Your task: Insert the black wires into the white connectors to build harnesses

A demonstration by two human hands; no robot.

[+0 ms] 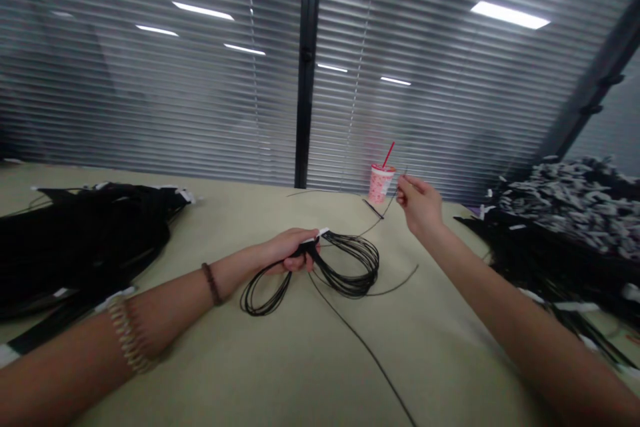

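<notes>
Both forearms reached out over the beige table, the left one wearing a coiled band and a dark bead bracelet. From there, my left hand was closed around the waist of a black cord bundle, pinching it so it splayed into two loops, a smaller one trailing back under my wrist and a fuller one fanning out past my fingertips. It rested on the table near the middle. A bit of white label showed at the pinch. My right hand was raised farther out, fingers nipped shut on the thin loose cord end, which ran down to the table. Another single strand trailed toward me across the table.

Just beyond my right hand stood a pink cup with a red straw. A black heap lay at left, and a pile of black cords with white tags at right.
</notes>
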